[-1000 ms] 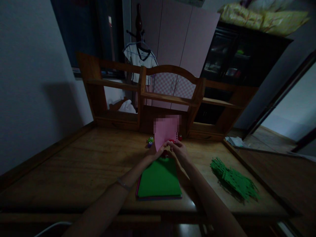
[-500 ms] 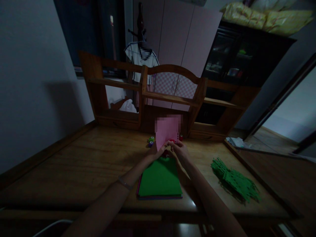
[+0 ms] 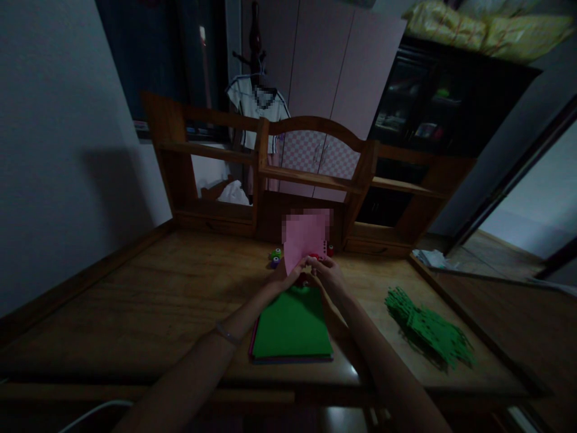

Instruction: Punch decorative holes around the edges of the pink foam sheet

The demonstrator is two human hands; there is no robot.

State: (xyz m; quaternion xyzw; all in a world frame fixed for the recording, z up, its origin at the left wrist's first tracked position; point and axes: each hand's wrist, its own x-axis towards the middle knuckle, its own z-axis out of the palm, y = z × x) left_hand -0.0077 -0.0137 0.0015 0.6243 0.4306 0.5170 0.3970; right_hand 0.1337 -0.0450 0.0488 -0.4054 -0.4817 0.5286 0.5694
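Hands mid-job over the middle of the worktop (image 3: 193,282), toward its back edge — pink sheet (image 3: 303,237) held up on a tilt, top end blurred. L hand (image 3: 286,278) pinches the sheet low on its left side; R hand (image 3: 330,274) has its fingers closed on a small red gadget (image 3: 314,257) by the sheet's lower edge, the two sets of fingertips all but meeting. Row of dark holes (image 3: 325,249) down the sheet's RH edge, so the step in hand looks like punching a border, prob. w/ that gadget — too dark to be certain. Next move seems to call for a flat, steady sheet from the L & careful lining-up from the R before any squeeze. Green stack (image 3: 293,328) lies nr the worktop's front edge, centre; pile of lacy green strips (image 3: 430,331) by the RH edge, toward the front right corner. Green piece (image 3: 276,255) & purple piece (image 3: 275,263) sit nr the back edge, left of the sheet.
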